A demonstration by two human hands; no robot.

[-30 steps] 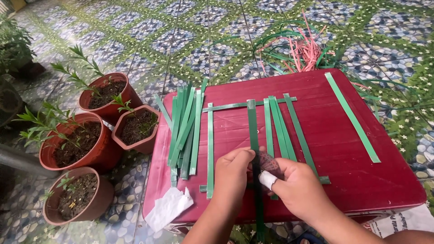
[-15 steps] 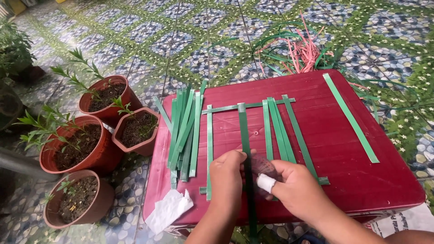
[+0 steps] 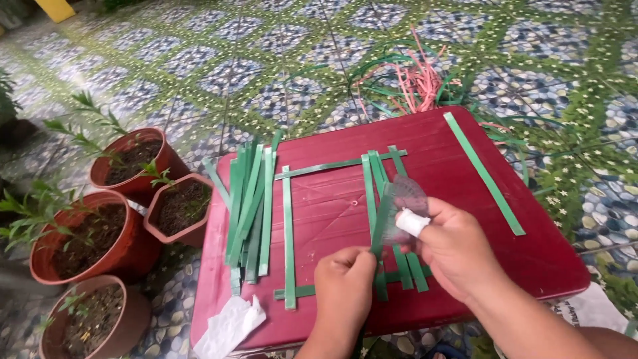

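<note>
At lower centre, the left hand [image 3: 344, 282] pinched a flat, glossy green strip [image 3: 380, 229]; the right hand [image 3: 455, 247], grip clenched, touched it above the smooth red bench [image 3: 465, 159].

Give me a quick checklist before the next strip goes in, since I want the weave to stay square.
1. Left hand pinches the green strip: ok.
2. Right hand on the same strip, bandaged thumb up: ok.
3. Top cross strip lies flat on the red table: ok.
4. Bottom cross strip lies flat: cannot tell, hands cover it.
5. Spare strips piled within reach at left: ok.
6. Uprights evenly spaced: not ok, bunched at right.
</note>
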